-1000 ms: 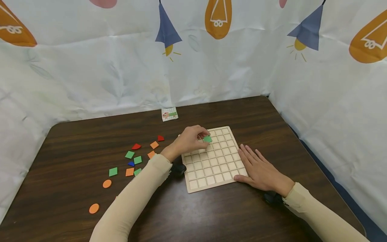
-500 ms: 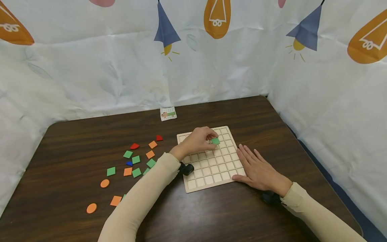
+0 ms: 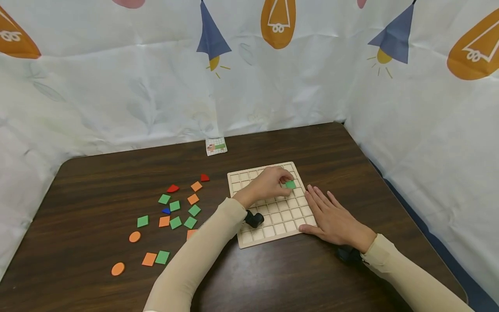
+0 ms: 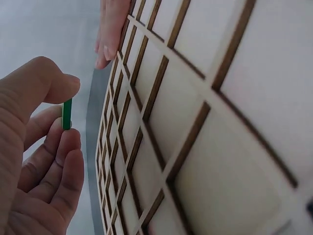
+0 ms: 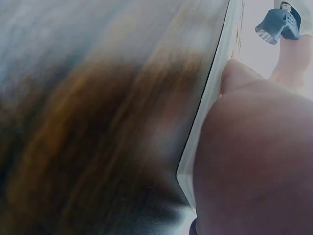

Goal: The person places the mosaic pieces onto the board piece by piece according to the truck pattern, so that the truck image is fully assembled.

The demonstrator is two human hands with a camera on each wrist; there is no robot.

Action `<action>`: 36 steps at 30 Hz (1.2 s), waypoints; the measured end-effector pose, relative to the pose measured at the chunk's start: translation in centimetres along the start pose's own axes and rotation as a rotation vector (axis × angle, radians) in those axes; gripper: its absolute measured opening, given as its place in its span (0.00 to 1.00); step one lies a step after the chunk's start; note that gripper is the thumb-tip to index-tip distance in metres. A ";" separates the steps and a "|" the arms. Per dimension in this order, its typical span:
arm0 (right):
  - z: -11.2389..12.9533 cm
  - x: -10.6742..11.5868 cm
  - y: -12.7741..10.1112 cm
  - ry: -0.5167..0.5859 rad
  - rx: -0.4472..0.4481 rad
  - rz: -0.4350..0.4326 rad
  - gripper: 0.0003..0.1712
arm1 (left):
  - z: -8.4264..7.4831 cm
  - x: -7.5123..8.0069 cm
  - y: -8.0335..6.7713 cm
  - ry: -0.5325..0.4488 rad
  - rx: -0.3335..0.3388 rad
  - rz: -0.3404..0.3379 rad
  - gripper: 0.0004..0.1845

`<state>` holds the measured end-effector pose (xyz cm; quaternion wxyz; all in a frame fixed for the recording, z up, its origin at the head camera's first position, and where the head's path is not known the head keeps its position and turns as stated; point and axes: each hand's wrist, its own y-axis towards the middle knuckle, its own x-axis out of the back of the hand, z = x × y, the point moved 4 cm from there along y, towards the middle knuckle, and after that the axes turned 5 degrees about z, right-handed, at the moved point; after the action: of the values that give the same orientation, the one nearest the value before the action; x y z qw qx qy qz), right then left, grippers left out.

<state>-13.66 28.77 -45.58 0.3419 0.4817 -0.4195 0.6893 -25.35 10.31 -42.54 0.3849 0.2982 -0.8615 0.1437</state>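
My left hand (image 3: 269, 185) pinches a green square tile (image 3: 290, 184) between thumb and fingers, above the right part of a pale wooden grid board (image 3: 269, 232). In the left wrist view the tile (image 4: 67, 114) is seen edge-on, apart from the board's cells (image 4: 161, 127). My right hand (image 3: 337, 219) lies flat with straight fingers at the board's right edge, its thumb on the near right corner. The right wrist view shows mostly the base of this hand (image 5: 254, 147) against the board's edge.
Left of the board, loose tiles lie on the dark wooden table (image 3: 97, 190): several green squares (image 3: 143, 221), orange squares (image 3: 164, 221), orange discs (image 3: 118, 268), red pieces (image 3: 173, 188) and a blue triangle (image 3: 166, 211). A small printed card (image 3: 216, 146) lies near the far edge, before a white curtain.
My left hand has moved to the right over the board, carrying the green tile. More loose tiles show from behind the left forearm. The right hand has stayed in place.
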 end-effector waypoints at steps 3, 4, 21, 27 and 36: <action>0.0 0.0 0.0 -0.006 -0.002 -0.006 0.59 | -0.1 -0.4 0.4 0.013 0.016 -0.003 0.21; 0.0 0.0 0.0 -0.008 -0.003 -0.007 0.59 | -0.1 -0.6 0.5 0.015 0.020 -0.004 0.21; -0.1 -0.2 -0.1 -0.022 -0.013 -0.011 0.59 | -0.8 -2.3 2.3 0.097 0.023 0.039 0.21; 0.0 -0.1 -0.1 -0.029 -0.014 -0.014 0.59 | -0.8 -2.4 2.5 0.082 0.011 0.048 0.19; -0.1 -0.2 -0.1 -0.025 -0.020 -0.015 0.59 | -0.6 -2.4 2.5 0.022 0.044 0.080 0.20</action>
<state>-13.55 28.90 -45.80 0.3466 0.4901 -0.4271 0.6762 -25.27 13.48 -44.05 0.3818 0.2701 -0.8652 0.1810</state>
